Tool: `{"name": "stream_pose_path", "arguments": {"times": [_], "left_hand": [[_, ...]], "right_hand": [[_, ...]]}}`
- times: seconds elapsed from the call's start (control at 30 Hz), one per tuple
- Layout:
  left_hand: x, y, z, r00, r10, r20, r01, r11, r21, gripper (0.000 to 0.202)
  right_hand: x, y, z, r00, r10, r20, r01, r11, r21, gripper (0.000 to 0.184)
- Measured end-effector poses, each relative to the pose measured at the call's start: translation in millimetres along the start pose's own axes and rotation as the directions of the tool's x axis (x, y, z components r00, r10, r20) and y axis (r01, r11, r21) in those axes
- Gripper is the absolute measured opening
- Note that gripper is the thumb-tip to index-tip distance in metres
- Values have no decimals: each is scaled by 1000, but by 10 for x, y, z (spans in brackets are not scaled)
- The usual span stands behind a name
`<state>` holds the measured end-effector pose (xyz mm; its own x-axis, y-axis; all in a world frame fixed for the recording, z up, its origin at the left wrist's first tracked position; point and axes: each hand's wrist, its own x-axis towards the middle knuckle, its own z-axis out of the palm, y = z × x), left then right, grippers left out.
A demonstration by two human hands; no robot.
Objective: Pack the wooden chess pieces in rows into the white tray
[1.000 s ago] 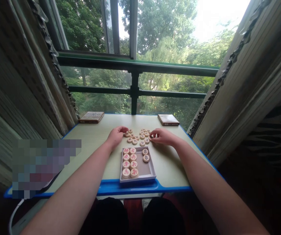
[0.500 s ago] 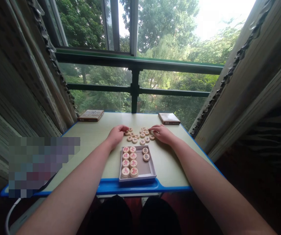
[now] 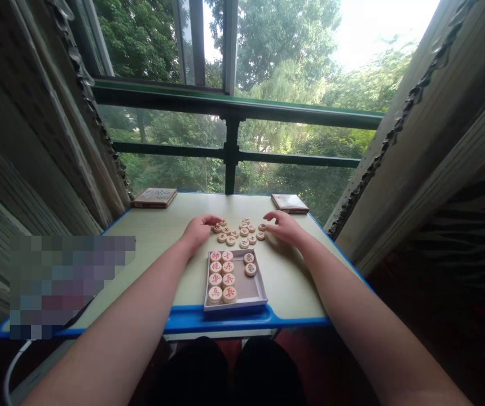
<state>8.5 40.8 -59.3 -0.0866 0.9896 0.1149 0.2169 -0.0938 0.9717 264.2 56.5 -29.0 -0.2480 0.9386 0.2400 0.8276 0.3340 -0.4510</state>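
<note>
Round wooden Chinese chess pieces with dark characters lie loosely spread in mid-table. At the left side of this spread is my left hand, its fingers stretched out over a chess piece; whether it touches the piece I cannot tell. My right hand hovers at the right side, thumb and fingers apart, close to another piece. Nearer to me sits a shallow box. Its left half holds two columns of red-lettered pieces, and two dark-lettered pieces lie at its upper right.
A flat box lies at the table's far left corner, and a second flat box at the far right. The pale table has a blue edge. Curtains hang on both sides, with a railed window ahead.
My right hand has drawn slightly away from the chess pieces, its fingers opening and uncovering a piece. The left hand stays at the left pieces. The whole view has shifted a little.
</note>
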Motion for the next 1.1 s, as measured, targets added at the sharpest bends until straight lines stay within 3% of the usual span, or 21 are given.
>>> {"name": "stream_pose_path", "arguments": {"times": [0.1,0.3,0.43,0.57,0.63,0.7,0.77,1.1], "left_hand": [[-4,29,7,1000,-20,-3,20,1000,13,39],[-17,53,11,1000,-8,-5,8,1000,13,36],[5,27,18,1000,-9,18,9,1000,1,37],[15,10,15,1000,0,21,-1,1000,25,34],[14,7,13,1000,0,29,-1,1000,30,33],[15,2,12,999,8,48,-9,1000,24,33],[21,-7,14,998,11,65,-12,1000,17,31],[-37,50,6,998,-4,60,-1,997,78,29]], "right_hand": [[6,-3,16,999,-13,32,15,999,-47,28],[-15,-40,-70,994,42,99,-45,998,31,19],[-96,-179,-233,989,-60,138,45,993,112,24],[-252,-471,-344,913,-282,294,216,947,238,33],[-320,-590,-338,844,-391,366,298,910,287,28],[-357,-644,-299,783,-458,421,356,885,302,25],[-362,-641,-248,757,-469,455,380,883,277,27],[-356,-617,-193,783,-360,507,336,931,142,29]]}}
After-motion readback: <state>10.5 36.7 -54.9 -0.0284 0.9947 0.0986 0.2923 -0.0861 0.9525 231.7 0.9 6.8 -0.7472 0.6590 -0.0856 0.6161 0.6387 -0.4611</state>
